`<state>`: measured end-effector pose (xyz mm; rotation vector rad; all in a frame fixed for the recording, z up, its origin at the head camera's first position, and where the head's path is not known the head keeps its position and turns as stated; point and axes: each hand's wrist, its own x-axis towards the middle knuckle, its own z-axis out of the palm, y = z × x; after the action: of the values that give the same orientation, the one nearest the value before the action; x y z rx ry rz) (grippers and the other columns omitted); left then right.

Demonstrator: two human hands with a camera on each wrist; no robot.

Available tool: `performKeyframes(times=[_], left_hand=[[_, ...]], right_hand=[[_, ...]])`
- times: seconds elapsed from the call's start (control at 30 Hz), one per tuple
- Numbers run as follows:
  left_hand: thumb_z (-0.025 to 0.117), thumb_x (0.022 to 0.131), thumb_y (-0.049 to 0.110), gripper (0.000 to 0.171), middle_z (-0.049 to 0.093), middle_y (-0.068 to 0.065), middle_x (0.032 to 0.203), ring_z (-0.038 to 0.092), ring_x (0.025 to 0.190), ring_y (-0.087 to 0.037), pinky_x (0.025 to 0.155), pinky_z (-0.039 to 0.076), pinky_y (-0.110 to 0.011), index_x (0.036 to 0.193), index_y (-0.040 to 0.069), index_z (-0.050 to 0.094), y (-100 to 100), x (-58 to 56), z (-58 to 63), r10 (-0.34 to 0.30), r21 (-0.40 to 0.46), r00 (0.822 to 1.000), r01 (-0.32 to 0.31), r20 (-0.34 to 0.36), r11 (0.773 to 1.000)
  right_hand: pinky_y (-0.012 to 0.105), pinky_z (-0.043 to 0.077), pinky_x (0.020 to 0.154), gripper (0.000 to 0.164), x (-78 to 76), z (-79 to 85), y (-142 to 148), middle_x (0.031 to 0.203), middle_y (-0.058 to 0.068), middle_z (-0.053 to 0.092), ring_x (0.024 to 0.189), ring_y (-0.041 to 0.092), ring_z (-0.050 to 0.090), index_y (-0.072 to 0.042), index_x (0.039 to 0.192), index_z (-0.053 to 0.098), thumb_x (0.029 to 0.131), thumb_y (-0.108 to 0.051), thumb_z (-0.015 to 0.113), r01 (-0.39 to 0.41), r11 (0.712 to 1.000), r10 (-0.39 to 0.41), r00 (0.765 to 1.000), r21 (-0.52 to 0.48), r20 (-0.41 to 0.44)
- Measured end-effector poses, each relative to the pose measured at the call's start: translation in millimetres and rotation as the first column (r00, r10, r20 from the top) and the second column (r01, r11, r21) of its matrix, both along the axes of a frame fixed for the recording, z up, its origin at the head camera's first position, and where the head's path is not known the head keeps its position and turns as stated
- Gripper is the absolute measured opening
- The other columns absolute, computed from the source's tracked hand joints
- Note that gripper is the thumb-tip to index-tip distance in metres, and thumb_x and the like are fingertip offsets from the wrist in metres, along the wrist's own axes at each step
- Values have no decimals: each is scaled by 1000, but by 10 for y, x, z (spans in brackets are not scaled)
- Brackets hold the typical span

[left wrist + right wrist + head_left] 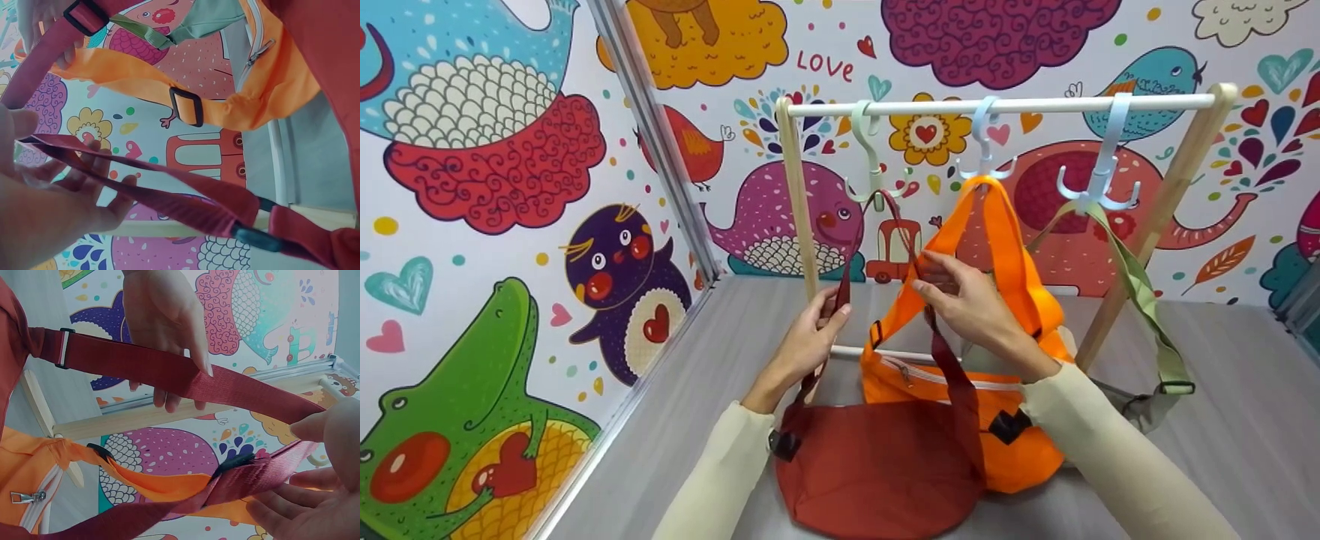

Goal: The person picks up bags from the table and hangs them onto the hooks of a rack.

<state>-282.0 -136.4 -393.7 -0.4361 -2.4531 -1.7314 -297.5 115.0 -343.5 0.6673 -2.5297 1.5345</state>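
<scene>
A dark red bag [885, 472] is in front, its strap [844, 289] raised in a loop. The loop's top overlaps the prongs of a pale green hook [872, 146] in the head view. My left hand [804, 334] holds the strap's left side between thumb and fingers. On the other side, my right hand [971, 300] grips the strap, its thumb [308, 426] on the webbing and its fingers behind. A black buckle [233, 461] sits on the strap below the right hand.
A rack with a white rail [1050, 103] and wooden posts stands behind. An orange bag [1020, 461] hangs by its strap from a blue hook [981, 135]. A sage green strap [1140, 292] hangs from another blue hook [1102, 169]. Printed wall panels enclose the grey table [690, 450].
</scene>
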Motion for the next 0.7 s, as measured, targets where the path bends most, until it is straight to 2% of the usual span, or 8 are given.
performKeyframes(times=[0.3, 0.53, 0.7], left_hand=[[51, 104, 25, 48, 58, -20, 133, 58, 119, -34, 102, 44, -48, 147, 6, 42, -28, 24, -24, -2, 6, 1000, 2, -29, 1000], [51, 104, 23, 48, 56, -19, 135, 57, 120, -35, 104, 43, -49, 147, 5, 42, -50, 64, -45, -4, 15, 999, 5, -33, 1000], [52, 104, 24, 48, 55, -19, 138, 57, 120, -34, 103, 44, -47, 146, 3, 43, -63, 101, -62, 16, -10, 998, -16, -55, 1000]], right_hand=[[50, 43, 105, 60, 198, -41, 172, 140, 16, 54, 126, 33, 56, -4, 148, 42, 98, -29, 63, -38, 999, 39, 999, 30, -32], [49, 44, 105, 54, 351, -63, 297, 138, 17, 56, 124, 34, 57, 1, 143, 47, 97, -22, 64, -70, 996, 76, 989, 56, -125], [47, 44, 104, 51, 480, -75, 426, 136, 12, 58, 125, 30, 57, -4, 141, 51, 96, -23, 66, -61, 993, 79, 979, 102, -188]])
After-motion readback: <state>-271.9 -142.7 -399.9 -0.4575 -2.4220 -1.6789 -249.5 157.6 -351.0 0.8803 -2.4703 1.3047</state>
